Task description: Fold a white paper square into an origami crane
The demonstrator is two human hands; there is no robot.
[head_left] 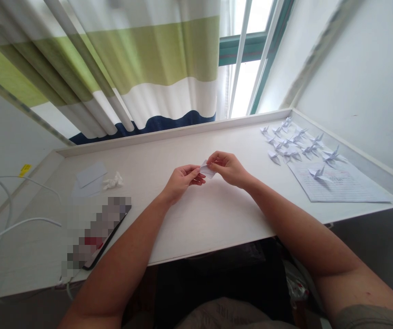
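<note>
Between my two hands, above the middle of the white desk, is a small folded piece of white paper (207,171). My left hand (181,180) pinches its left edge between thumb and fingers. From the upper right, my right hand (228,168) grips the same paper with thumb and fingertips. Part of the paper is hidden behind the fingers, so its exact fold cannot be made out. Several finished white paper cranes (299,135) stand at the back right of the desk. One paper crane (318,173) rests on a lined, written sheet (350,189).
At the left lie white paper squares (91,175) and a crumpled tissue (113,181). A phone (109,228), partly pixelated, is near the front left edge, with white cables (18,224) beside it. A raised rim (182,131) runs along the back, below a striped curtain (155,59).
</note>
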